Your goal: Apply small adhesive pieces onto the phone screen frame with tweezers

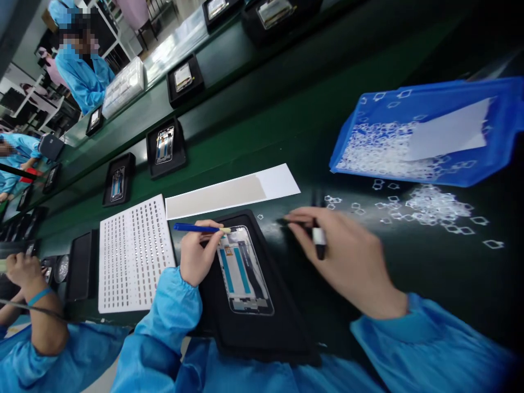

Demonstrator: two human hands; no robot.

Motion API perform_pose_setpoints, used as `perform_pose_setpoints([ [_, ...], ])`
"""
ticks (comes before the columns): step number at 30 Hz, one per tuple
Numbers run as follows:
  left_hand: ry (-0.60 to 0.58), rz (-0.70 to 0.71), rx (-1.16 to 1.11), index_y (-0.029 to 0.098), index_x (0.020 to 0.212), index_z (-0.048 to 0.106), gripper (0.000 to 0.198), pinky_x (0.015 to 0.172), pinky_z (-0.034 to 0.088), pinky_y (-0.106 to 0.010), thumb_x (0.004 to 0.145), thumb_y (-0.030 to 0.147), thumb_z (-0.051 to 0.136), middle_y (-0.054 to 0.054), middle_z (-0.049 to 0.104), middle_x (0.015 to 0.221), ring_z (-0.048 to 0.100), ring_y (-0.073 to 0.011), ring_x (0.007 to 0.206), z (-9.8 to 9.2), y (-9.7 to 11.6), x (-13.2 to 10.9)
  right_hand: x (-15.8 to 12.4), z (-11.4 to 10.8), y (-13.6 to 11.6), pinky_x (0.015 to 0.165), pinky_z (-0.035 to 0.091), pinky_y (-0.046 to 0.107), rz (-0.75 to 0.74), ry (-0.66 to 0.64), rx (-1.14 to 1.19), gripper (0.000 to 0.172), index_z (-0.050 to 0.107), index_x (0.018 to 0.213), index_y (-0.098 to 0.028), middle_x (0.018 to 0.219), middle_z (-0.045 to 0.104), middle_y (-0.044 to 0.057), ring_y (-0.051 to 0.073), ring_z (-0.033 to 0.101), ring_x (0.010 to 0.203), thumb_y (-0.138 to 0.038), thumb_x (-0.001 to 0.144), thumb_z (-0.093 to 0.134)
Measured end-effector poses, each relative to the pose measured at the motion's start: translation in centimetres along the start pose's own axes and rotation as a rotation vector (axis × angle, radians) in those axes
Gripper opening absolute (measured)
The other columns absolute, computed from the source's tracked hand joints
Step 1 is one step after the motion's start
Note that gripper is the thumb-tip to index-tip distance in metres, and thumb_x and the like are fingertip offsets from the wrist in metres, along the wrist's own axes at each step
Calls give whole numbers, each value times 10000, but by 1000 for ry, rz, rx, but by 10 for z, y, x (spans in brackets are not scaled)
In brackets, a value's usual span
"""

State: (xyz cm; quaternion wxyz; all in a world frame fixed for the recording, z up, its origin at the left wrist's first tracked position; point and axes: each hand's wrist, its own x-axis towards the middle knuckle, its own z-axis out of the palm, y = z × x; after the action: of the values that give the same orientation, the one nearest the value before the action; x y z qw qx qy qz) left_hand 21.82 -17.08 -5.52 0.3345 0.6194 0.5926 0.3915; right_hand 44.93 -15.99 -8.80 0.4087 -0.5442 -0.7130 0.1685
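A phone frame lies in a black tray right in front of me. My left hand is closed on a blue pen-like tool, whose pale tip touches the top edge of the frame. My right hand is closed on black tweezers, with their tips near the tray's upper right corner. Small white square rings lie scattered on the green mat just beyond my right hand.
A blue bin of white rings and a paper sheet stands at the right. A white perforated sheet and a paper strip lie left of the tray. More trays with frames line the conveyor. A co-worker's arm works at the left.
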Motion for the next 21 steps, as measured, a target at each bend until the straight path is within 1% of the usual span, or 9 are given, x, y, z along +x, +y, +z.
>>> perform_pose_setpoints([
  [2,-35,36,43,170,946,624,93,746,601,-244,901,247,598,-58,703,970,724,-173,880,4,-1,4,4,15,-13,684,480,394,-59,-112,140,154,558,1041,-220,958,643,77,281,602,857,-272,977,427],
  [3,-46,51,62,169,949,625,88,741,601,-245,899,236,597,-57,703,964,724,-172,872,6,-1,6,6,23,-16,679,484,383,-66,-169,180,157,557,1050,-220,956,642,72,272,601,862,-259,971,426],
  [4,-53,63,81,169,951,625,84,737,602,-245,897,227,598,-57,704,957,725,-171,860,7,-1,7,7,30,-18,668,484,376,-62,-216,199,165,556,1059,-219,953,639,70,270,598,871,-247,962,426],
  [6,-67,76,109,169,951,627,79,729,602,-247,895,216,597,-57,705,946,725,-168,838,8,-2,9,9,40,-17,641,476,367,-40,-263,215,176,555,1074,-218,952,634,72,273,587,885,-231,942,440],
  [9,-82,75,134,171,955,629,77,724,598,-246,898,208,593,-57,704,945,723,-165,831,9,-3,9,9,48,-13,631,469,363,-23,-264,239,167,544,1073,-220,964,631,71,277,578,898,-225,933,452],
  [14,-102,95,204,178,971,622,83,741,587,-258,910,216,580,-54,698,960,713,-166,844,8,-1,11,7,47,-12,642,476,369,-27,-245,284,158,530,1074,-220,963,630,70,276,576,887,-245,944,444],
  [18,-144,162,410,191,991,614,93,742,573,-268,928,230,559,-51,699,955,702,-173,842,10,5,12,7,46,-14,660,496,386,6,-263,297,163,535,1074,-223,965,633,73,279,579,895,-250,938,450],
  [21,-157,228,551,200,1013,613,116,717,556,-253,940,254,541,-48,698,954,694,-178,858,14,7,12,7,47,-13,647,500,390,0,-242,292,162,537,1068,-229,950,633,70,279,583,887,-247,934,447],
])
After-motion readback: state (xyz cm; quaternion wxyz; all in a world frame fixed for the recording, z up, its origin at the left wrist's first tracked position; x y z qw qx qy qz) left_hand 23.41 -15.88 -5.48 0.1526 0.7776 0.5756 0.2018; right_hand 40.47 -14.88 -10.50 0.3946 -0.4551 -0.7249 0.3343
